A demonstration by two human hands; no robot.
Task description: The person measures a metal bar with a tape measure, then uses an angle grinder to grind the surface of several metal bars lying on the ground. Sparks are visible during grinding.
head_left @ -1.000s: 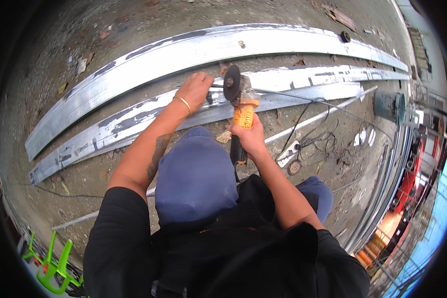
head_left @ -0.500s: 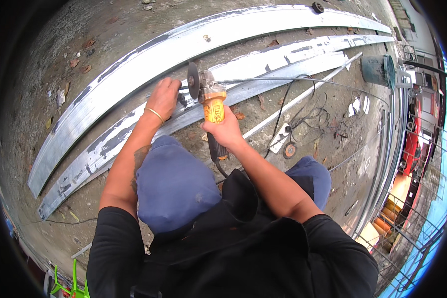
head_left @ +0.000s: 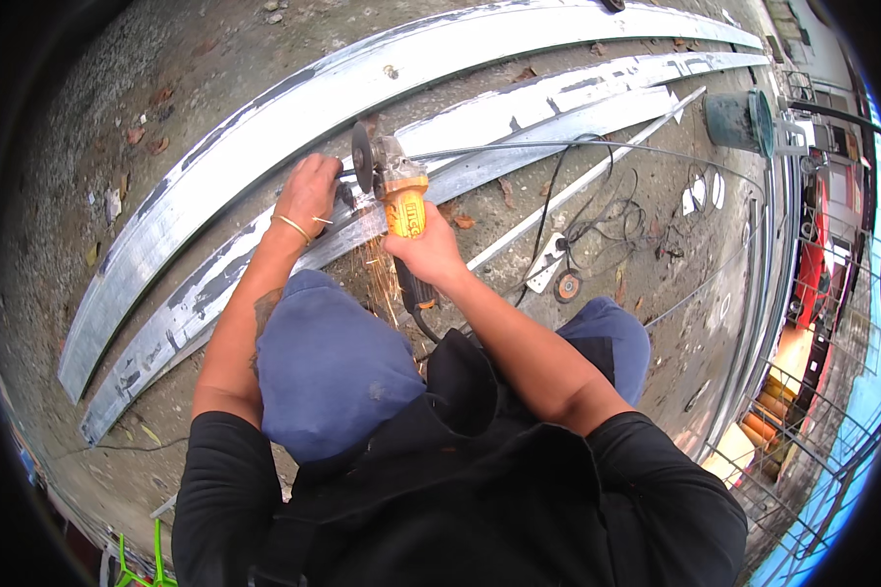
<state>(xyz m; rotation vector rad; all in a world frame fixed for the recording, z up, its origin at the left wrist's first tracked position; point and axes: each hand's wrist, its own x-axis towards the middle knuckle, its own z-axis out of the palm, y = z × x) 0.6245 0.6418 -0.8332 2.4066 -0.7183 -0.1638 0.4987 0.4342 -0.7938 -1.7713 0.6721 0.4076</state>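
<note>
- A thin metal rod (head_left: 529, 146) lies far of the worker's knees, its long axis running left to right, above the nearer metal beam (head_left: 215, 286).
- The left hand (head_left: 310, 188) is nearer the rod, curled closed around what appears to be its left end; the fingertips are partly hidden.
- The right hand (head_left: 427, 247) wraps firmly around an angle grinder (head_left: 407, 210), whose cutting disc (head_left: 362, 157) stands just right of the left fingers, its plane across the rod; the exact contact is hidden.
- Sparks (head_left: 382, 279) spray to the near side, just right of the left knee (head_left: 333, 362).
- A second beam (head_left: 362, 73) stretches along the far side.
- To the right lie a pale pole (head_left: 636, 140), tangled cord (head_left: 612, 215), a white power strip (head_left: 546, 264) and a loose disc (head_left: 568, 286); a bucket (head_left: 734, 121) sits farther off.
</note>
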